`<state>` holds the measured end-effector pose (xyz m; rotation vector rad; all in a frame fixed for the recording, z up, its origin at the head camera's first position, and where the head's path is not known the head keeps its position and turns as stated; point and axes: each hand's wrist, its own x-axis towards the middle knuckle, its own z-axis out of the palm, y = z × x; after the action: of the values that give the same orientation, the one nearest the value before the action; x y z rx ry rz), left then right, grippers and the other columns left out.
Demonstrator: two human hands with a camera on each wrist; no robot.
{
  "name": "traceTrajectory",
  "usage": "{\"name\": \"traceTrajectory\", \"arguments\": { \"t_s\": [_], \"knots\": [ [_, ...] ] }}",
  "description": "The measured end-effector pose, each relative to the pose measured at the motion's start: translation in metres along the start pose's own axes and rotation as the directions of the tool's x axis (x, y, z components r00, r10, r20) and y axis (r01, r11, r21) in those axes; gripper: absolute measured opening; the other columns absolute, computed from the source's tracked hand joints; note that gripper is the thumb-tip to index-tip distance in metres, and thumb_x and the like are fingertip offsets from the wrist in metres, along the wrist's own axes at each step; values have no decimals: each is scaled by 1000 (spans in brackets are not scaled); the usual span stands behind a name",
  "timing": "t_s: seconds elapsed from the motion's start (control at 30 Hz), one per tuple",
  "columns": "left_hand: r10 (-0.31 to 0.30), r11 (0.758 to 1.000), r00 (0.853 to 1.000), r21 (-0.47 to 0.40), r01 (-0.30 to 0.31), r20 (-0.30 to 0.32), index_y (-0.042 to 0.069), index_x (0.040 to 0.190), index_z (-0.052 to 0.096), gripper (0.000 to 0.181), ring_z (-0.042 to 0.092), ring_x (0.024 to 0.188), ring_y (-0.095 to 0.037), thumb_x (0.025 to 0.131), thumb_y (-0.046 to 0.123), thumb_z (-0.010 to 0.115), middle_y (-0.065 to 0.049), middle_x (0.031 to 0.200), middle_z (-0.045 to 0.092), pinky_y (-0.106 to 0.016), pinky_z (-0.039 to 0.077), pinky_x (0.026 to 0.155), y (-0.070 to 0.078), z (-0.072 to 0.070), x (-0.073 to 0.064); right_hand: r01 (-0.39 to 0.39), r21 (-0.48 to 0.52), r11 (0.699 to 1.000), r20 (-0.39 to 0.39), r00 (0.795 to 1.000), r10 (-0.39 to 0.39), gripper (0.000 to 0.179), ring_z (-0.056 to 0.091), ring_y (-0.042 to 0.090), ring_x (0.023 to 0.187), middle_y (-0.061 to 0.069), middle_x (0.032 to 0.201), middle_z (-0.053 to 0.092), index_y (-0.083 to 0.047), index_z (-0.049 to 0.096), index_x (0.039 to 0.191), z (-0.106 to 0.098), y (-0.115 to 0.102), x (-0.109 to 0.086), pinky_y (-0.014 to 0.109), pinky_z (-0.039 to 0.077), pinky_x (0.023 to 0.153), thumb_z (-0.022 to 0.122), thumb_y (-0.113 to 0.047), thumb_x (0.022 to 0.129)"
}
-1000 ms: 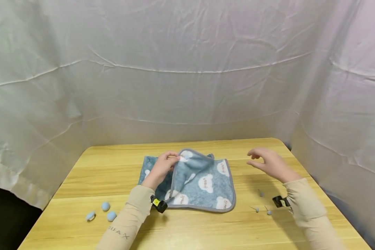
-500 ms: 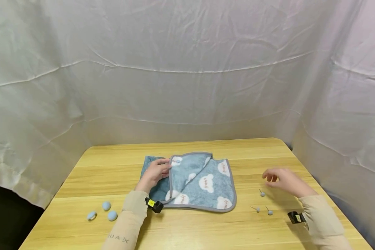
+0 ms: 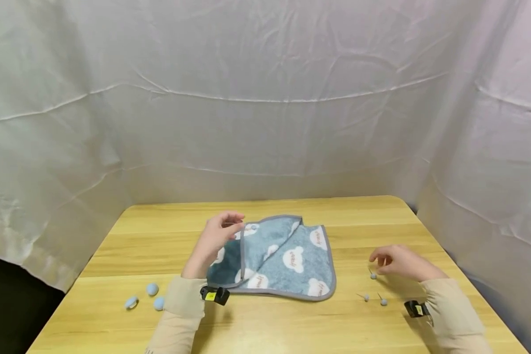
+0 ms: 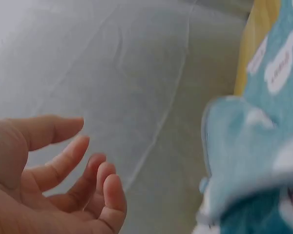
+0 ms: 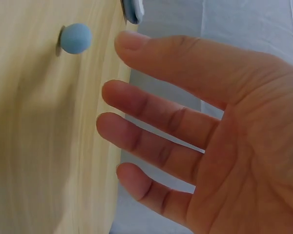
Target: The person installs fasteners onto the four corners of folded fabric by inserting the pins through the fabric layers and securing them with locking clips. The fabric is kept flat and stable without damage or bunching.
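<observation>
A blue fleece cloth (image 3: 274, 260) with white bear heads and grey edging lies folded on the table. At the folded layer's upper left corner sits a small light-blue knob (image 4: 203, 184). My left hand (image 3: 217, 236) hovers over the cloth's left side, fingers loosely bent, nothing between them in the left wrist view. My right hand (image 3: 402, 263) is over the right side of the table, fingers slightly curved and holding nothing. Just below its fingertips lies a pin with a round blue head (image 3: 373, 276). Two similar pins (image 3: 366, 298) lie nearer the front.
Three light-blue round caps (image 3: 152, 289) lie on the left of the wooden table (image 3: 283, 329), close to my left forearm. Pale curtains (image 3: 265, 137) hang behind the table and at both sides.
My left hand has let go of the cloth's corner, which now lies flatter, and has drawn slightly left. My right hand has come down and rightward to the pins.
</observation>
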<state>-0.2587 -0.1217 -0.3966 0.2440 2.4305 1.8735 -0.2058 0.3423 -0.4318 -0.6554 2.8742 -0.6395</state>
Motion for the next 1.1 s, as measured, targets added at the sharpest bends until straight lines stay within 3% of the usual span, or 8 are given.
{"name": "traceTrajectory", "arguments": {
  "t_s": [0.1,0.2,0.33,0.47,0.63,0.77,0.87,1.1],
  "knots": [
    [77,994,993,71,-84,86,8,115,66,24,61,98,-21,93,15,66,-10,109,66,-30,50,80,10,14,-9,-4,14,1000,19,1000,3,23,55,-1,76,-5,85,67,-12,71,101,2,-1,1,23,47,65,78,-21,81],
    [152,965,966,178,-190,209,13,114,68,23,61,98,-19,92,17,67,-6,112,68,-29,50,80,14,34,-17,-19,32,999,34,999,18,21,54,-1,75,-6,83,66,-15,71,98,4,-2,3,23,47,66,78,-21,80],
    [188,904,879,273,-330,438,12,117,69,27,62,100,-20,91,18,68,-6,117,68,-28,52,82,10,63,-22,-27,45,999,51,998,24,16,52,-1,74,-8,81,64,-17,71,95,7,-3,5,23,46,66,77,-16,80],
    [127,858,789,332,-391,601,12,119,69,29,62,103,-17,91,19,69,-1,117,69,-24,51,86,-1,89,-25,-1,62,998,57,998,-3,15,50,-2,72,-8,79,62,-15,71,92,10,-4,6,22,45,64,75,-10,79],
    [60,789,718,408,-459,693,17,118,70,29,63,102,-7,90,21,71,5,117,70,-19,49,87,-17,111,-28,12,72,997,74,997,-17,14,47,-2,69,-8,75,59,-14,69,90,13,-3,5,22,43,61,73,-6,79],
    [31,765,704,437,-474,709,16,117,70,31,61,101,-5,87,21,74,5,116,69,-18,48,88,-23,119,-29,14,73,997,83,996,-20,15,47,-2,69,-9,76,59,-15,69,88,15,-2,5,21,42,62,72,-4,78],
    [18,729,717,482,-486,697,19,116,68,33,57,99,-3,84,21,77,7,113,66,-18,45,90,-26,123,-31,18,89,996,92,995,-26,16,47,-2,69,-8,76,60,-15,68,85,16,-2,6,21,42,62,70,-2,76],
    [-2,590,763,617,-521,647,24,112,63,31,50,92,-5,84,22,77,9,107,60,-24,41,89,-21,132,-42,82,31,996,69,994,-84,17,44,-4,69,-13,74,58,-17,63,76,19,-2,9,20,39,62,71,-2,79]
  ]
}}
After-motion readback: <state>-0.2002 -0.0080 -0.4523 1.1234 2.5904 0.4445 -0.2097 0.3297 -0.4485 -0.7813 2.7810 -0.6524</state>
